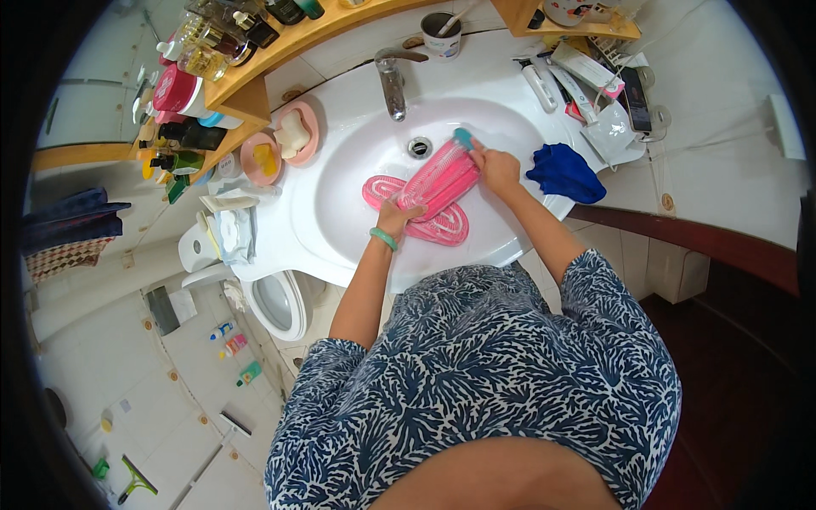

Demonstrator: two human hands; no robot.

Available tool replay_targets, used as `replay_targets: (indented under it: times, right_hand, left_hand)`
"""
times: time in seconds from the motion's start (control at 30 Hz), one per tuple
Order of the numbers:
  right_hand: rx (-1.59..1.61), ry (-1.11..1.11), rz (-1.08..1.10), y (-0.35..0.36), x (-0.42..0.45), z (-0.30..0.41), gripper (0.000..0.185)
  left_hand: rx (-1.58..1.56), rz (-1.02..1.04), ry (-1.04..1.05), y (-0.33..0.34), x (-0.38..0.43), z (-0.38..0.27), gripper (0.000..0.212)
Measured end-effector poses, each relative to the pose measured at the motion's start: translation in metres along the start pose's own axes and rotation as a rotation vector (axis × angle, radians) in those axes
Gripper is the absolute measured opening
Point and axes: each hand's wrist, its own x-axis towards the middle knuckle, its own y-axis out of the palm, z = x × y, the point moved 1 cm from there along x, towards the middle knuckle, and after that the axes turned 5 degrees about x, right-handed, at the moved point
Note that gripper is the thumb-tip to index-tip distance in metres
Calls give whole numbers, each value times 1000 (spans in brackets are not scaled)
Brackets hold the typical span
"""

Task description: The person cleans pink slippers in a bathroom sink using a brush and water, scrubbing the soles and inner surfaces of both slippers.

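A wet pink-and-white fabric pad [440, 182], apparently a flat mop pad, lies tilted in the white washbasin [338, 197]. My left hand [396, 220] grips its lower left end, thumb on top. In my right hand [497, 167] is a small teal scrubbing brush [464, 138], held at the pad's upper right end; its bristles are mostly hidden. Beneath, crossing the held pad, another pink-and-white pad with an oval pattern [446, 226] rests on the basin floor. The drain [419, 148] sits uncovered below the chrome faucet [392, 86].
A wet dark blue cloth [564, 172] lies on the right rim. Beyond it are tubes, a phone [634, 99] and packets. Left stand pink soap dishes [296, 134] and a wipes pack [236, 236]. A wooden shelf [255, 83] with bottles overhangs the counter; a cup [441, 38] stands behind.
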Motion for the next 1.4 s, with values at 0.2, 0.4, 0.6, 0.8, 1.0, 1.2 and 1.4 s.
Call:
replay_targets:
  times: [0.2,0.4,0.6,0.8,1.0,1.2,1.4]
  right_hand:
    - [166,-121,303,21,-7,11,40]
    - [77,116,-71,4,12,-4,38]
    - [218,-155,208,4,-8,23,41]
    - [213,73,-44,-10,-16,41,37]
    - [282,-14,276,-10,-32,50,40]
    - [373,41,70,-12,-48,51,38]
    - [203,-102,147,-22,-69,45,39]
  left_hand:
    - [67,-65,-36,3,8,-1,55]
    - [197,-176,-50,11,5,2,56]
    - [37,-104,2,10,-3,-6,55]
    - [-24,68,12,5,-2,-10,56]
    - [-430,103,-64,1,-5,-11,38]
    - [-811,122,-145,-4,13,2,26]
    - [-582,-174,-267,-8,32,19,29]
